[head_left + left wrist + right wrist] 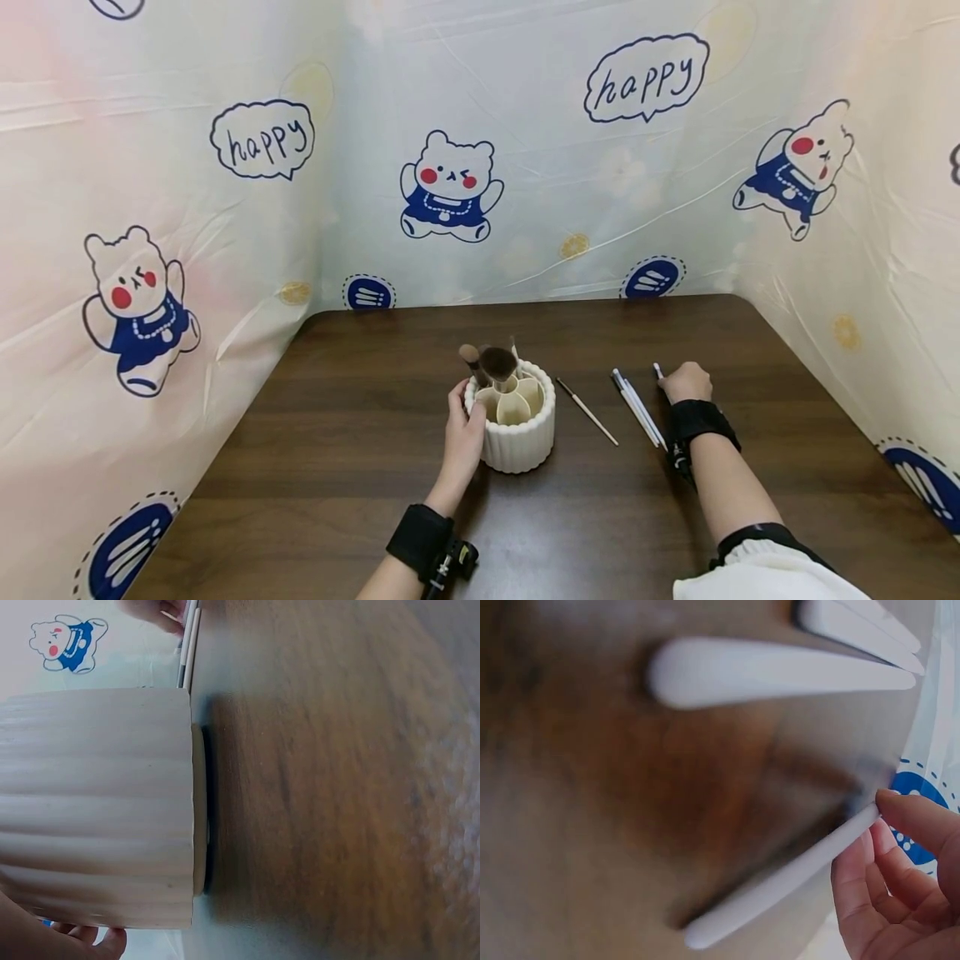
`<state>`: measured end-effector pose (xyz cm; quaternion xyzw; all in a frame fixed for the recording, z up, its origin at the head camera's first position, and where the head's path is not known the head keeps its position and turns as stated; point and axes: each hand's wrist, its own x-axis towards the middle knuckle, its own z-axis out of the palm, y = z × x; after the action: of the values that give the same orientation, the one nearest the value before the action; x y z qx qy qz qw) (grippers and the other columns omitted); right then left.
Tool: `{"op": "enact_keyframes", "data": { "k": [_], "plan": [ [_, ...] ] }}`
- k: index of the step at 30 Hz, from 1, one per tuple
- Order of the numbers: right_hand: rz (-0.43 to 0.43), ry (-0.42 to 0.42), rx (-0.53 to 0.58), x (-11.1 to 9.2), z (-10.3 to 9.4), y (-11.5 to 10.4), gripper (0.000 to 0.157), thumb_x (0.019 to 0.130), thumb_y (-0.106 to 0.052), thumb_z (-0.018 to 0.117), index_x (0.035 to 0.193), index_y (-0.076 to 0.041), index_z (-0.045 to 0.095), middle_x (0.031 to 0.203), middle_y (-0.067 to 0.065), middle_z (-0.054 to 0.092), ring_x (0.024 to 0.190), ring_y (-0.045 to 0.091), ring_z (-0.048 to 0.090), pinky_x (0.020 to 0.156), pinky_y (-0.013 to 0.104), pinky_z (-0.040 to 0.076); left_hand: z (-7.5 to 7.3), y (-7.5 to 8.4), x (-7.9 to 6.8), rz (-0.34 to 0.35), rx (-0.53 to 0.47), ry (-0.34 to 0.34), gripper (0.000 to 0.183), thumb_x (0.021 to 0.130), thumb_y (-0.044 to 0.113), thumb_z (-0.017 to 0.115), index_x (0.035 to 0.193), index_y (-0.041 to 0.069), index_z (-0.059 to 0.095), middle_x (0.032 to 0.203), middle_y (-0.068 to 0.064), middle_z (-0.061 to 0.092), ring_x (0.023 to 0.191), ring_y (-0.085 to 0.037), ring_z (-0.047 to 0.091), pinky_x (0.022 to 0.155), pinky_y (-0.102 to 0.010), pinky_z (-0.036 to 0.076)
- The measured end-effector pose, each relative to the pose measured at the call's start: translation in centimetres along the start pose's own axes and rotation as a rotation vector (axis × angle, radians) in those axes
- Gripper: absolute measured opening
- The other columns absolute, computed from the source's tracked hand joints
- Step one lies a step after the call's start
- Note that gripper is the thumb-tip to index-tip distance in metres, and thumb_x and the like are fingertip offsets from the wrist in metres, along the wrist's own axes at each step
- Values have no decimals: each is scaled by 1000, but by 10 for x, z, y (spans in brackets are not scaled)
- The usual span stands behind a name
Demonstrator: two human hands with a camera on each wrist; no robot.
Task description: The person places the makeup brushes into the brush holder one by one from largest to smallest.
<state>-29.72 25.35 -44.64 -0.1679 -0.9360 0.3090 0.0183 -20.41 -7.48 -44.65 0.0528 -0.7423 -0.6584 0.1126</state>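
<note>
Right hand, outstretched, pinches a white stick, seemingly near one end; left hand grips a cup.

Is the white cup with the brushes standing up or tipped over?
The white cup is upright: its bottom faces the table, its openings face up, and brushes poke out of the top.

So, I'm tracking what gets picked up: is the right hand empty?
No, the right hand pinches a white stick between thumb and fingers.
</note>
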Motion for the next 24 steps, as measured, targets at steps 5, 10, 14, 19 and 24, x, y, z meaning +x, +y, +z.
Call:
{"op": "enact_keyframes", "data": {
  "k": [5, 10, 14, 19, 24],
  "plan": [
    [30, 9, 40, -3, -9, -6, 39, 85, -16, 62, 101, 19, 61, 108, 41, 58, 96, 53, 56, 80, 53, 49, 0, 0, -1, 1, 17, 0, 47, 96, 16, 44, 140, 6, 35, 147, -19, 41, 135, -29, 41, 110, -46, 34],
    [0, 87, 93, 2, -16, -13, 32, 82, -14, 59, 95, 13, 68, 105, 33, 65, 97, 51, 57, 84, 53, 48, 0, 0, -2, 10, 9, 1, 47, 95, 16, 44, 140, 5, 35, 147, -20, 41, 136, -29, 41, 110, -46, 33],
    [-75, 154, 151, 5, -25, -27, 29, 84, -15, 59, 95, 9, 71, 104, 28, 68, 100, 48, 57, 90, 53, 43, -1, 3, -3, -3, -2, -3, 47, 96, 15, 44, 141, 4, 34, 148, -20, 39, 136, -30, 40, 111, -45, 33],
    [-128, 195, 240, 0, -37, -60, 29, 88, -18, 60, 102, 6, 71, 106, 25, 68, 102, 42, 57, 89, 47, 42, -4, 25, -12, -6, 1, -16, 47, 95, 10, 42, 140, -3, 33, 146, -26, 39, 136, -35, 39, 110, -48, 33],
    [-218, 238, 309, -11, -45, -95, 27, 87, -19, 63, 101, 2, 73, 101, 22, 71, 88, 32, 62, 67, 28, 43, -5, 39, -20, -11, 19, -22, 47, 95, 9, 41, 139, -4, 33, 146, -26, 39, 135, -35, 40, 110, -46, 33]
  ]
}}
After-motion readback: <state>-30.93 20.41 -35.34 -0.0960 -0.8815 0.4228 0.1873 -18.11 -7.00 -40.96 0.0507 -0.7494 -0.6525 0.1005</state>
